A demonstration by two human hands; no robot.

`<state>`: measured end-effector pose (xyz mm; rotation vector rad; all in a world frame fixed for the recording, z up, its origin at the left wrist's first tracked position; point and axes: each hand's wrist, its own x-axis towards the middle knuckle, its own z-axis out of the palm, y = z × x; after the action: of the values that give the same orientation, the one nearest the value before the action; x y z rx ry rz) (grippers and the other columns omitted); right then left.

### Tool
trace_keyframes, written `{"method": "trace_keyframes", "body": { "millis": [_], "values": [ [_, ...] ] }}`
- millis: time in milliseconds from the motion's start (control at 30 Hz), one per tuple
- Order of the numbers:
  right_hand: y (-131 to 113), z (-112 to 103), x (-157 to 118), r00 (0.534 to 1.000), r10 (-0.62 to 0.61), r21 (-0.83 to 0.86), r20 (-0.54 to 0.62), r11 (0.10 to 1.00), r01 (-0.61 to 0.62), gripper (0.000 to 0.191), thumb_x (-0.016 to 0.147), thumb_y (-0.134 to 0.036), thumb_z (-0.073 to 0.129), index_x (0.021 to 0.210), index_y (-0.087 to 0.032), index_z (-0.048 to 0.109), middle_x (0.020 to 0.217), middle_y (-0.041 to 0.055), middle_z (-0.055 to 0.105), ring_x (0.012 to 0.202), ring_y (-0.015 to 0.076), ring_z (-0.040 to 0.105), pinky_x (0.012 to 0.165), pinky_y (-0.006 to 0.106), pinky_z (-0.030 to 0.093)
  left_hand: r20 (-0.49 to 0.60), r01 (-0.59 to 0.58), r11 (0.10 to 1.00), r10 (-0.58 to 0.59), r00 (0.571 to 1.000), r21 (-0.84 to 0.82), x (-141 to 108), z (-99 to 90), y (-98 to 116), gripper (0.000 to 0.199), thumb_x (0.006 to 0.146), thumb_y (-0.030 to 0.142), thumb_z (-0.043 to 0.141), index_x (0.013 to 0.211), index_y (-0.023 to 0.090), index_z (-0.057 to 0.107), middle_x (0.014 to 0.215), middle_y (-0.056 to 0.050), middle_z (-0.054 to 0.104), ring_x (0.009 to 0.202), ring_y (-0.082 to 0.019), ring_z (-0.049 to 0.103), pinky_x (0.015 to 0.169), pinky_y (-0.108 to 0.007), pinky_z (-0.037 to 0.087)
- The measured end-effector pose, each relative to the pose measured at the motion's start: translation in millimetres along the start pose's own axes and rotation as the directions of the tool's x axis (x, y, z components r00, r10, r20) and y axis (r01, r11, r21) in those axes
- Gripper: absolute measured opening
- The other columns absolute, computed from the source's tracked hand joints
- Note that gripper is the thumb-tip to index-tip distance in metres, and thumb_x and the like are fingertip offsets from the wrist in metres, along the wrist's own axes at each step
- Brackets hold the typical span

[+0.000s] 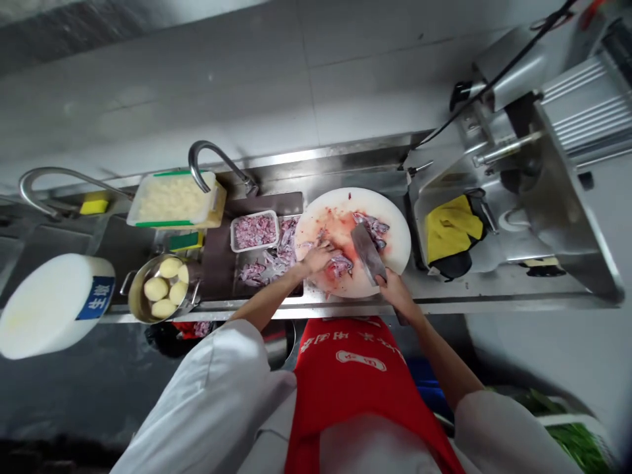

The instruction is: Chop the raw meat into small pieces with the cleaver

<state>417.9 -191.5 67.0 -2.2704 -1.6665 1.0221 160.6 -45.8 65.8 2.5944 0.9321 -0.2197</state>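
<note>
A round white cutting board (320, 210), smeared with red, lies in front of me. My right hand (395, 293) is closed round the handle of a cleaver (366, 249), whose broad blade is over the board. On the board's left side my left hand (320, 257) is closed on a piece of raw meat (340, 266), its fingers partly hidden. Behind the blade lies more dark, pinkish raw meat (376, 228). In the sink just left of the board is a heap of raw pieces (281, 257); their exact kind is unclear.
A white tray of chopped meat (255, 231) sits beside the heap. Farther left are a pot of peeled potatoes (156, 289), a lidded tub (178, 201), a faucet (217, 151) and a white block (49, 306). Right of the board stand a yellow cloth (451, 227) and a metal machine (513, 145).
</note>
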Motion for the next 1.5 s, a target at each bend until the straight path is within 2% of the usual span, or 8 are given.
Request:
{"method": "trace_keyframes", "body": {
  "millis": [167, 267, 433, 533, 733, 900, 1167, 1500],
  "values": [
    [-3.2, -7.3, -9.3, 0.996, 0.089, -0.059, 0.001, 0.994, -0.089, 0.027, 0.101, -0.025, 0.045, 0.116, -0.010, 0.061, 0.101, 0.0177, 0.074, 0.094, 0.0250, 0.069, 0.074, 0.028, 0.041, -0.212, 0.257, 0.951, -0.291, 0.933, -0.174, -8.3, 37.7, 46.7, 0.048, 0.088, 0.019, 0.063, 0.136, 0.017, 0.055, 0.126, -0.014, 0.065, 0.121, -0.030, 0.053, 0.107, -0.045, 0.043],
    [-16.8, -12.2, -9.2, 0.997, 0.082, -0.062, -0.009, 0.995, -0.082, 0.027, 0.102, -0.025, 0.043, 0.118, -0.011, 0.061, 0.099, 0.0171, 0.074, 0.092, 0.0248, 0.069, 0.074, 0.028, 0.041, -0.324, 0.192, 0.895, -0.335, 0.885, -0.402, -19.6, 58.5, 57.1, 0.050, 0.084, 0.027, 0.072, 0.131, 0.018, 0.055, 0.123, -0.012, 0.065, 0.115, -0.027, 0.057, 0.100, -0.040, 0.048],
    [-61.1, -10.5, 6.8, 0.991, -0.001, -0.037, -0.131, 0.999, -0.004, 0.040, 0.105, -0.033, 0.034, 0.127, -0.009, 0.057, 0.101, 0.0188, 0.074, 0.093, 0.0278, 0.070, 0.074, 0.030, 0.044, -0.432, 0.082, 0.848, -0.348, 0.832, -0.524, -28.1, 72.7, 48.5, 0.015, 0.091, 0.030, 0.066, 0.103, 0.019, 0.065, 0.103, -0.007, 0.068, 0.101, -0.023, 0.058, 0.096, -0.038, 0.046],
    [-78.3, 0.0, 18.5, 0.981, -0.079, -0.035, -0.177, 0.997, 0.074, 0.045, 0.106, -0.035, 0.032, 0.134, -0.008, 0.054, 0.103, 0.0194, 0.074, 0.093, 0.0286, 0.070, 0.073, 0.031, 0.044, -0.435, 0.080, 0.861, -0.331, 0.837, -0.502, -29.3, 72.9, 45.2, 0.015, 0.092, 0.028, 0.065, 0.104, 0.019, 0.068, 0.104, -0.008, 0.068, 0.103, -0.024, 0.056, 0.096, -0.038, 0.045],
    [-78.9, 25.4, 29.5, 0.998, -0.037, -0.142, -0.054, 0.989, 0.029, 0.038, 0.105, -0.031, 0.038, 0.124, -0.007, 0.059, 0.093, 0.0176, 0.073, 0.083, 0.0259, 0.068, 0.066, 0.029, 0.042, -0.299, 0.196, 0.900, -0.325, 0.897, -0.390, -26.3, 59.6, 49.3, 0.030, 0.090, 0.029, 0.067, 0.118, 0.018, 0.065, 0.112, -0.011, 0.069, 0.113, -0.030, 0.052, 0.099, -0.043, 0.042],
    [-82.6, 20.9, 33.6, 0.997, -0.068, -0.206, -0.044, 0.977, 0.058, 0.040, 0.106, -0.032, 0.036, 0.131, -0.007, 0.055, 0.095, 0.0170, 0.073, 0.081, 0.0242, 0.068, 0.067, 0.029, 0.040, -0.229, 0.276, 0.932, -0.328, 0.916, -0.234, -24.2, 45.8, 49.1, 0.035, 0.094, 0.041, 0.064, 0.118, 0.016, 0.064, 0.113, -0.016, 0.070, 0.121, -0.035, 0.048, 0.104, -0.051, 0.036],
    [-86.9, 13.4, 28.0, 0.989, -0.071, -0.129, -0.128, 0.990, 0.054, 0.049, 0.105, -0.038, 0.032, 0.138, -0.007, 0.051, 0.098, 0.0194, 0.073, 0.092, 0.0281, 0.069, 0.074, 0.031, 0.046, -0.261, 0.273, 0.901, -0.368, 0.893, -0.337, -29.9, 47.9, 46.2, 0.033, 0.093, 0.044, 0.066, 0.113, 0.019, 0.065, 0.112, -0.014, 0.071, 0.119, -0.035, 0.050, 0.105, -0.051, 0.036],
    [-73.1, 19.2, 47.3, 0.998, -0.017, -0.137, -0.052, 0.990, 0.010, 0.034, 0.102, -0.033, 0.042, 0.120, -0.011, 0.060, 0.099, 0.0177, 0.074, 0.092, 0.0267, 0.069, 0.072, 0.029, 0.046, -0.185, 0.160, 0.952, -0.212, 0.960, -0.261, -20.2, 53.4, 32.7, 0.017, 0.092, 0.024, 0.060, 0.108, 0.019, 0.064, 0.103, -0.016, 0.071, 0.126, -0.036, 0.048, 0.109, -0.050, 0.033]
  ]
}}
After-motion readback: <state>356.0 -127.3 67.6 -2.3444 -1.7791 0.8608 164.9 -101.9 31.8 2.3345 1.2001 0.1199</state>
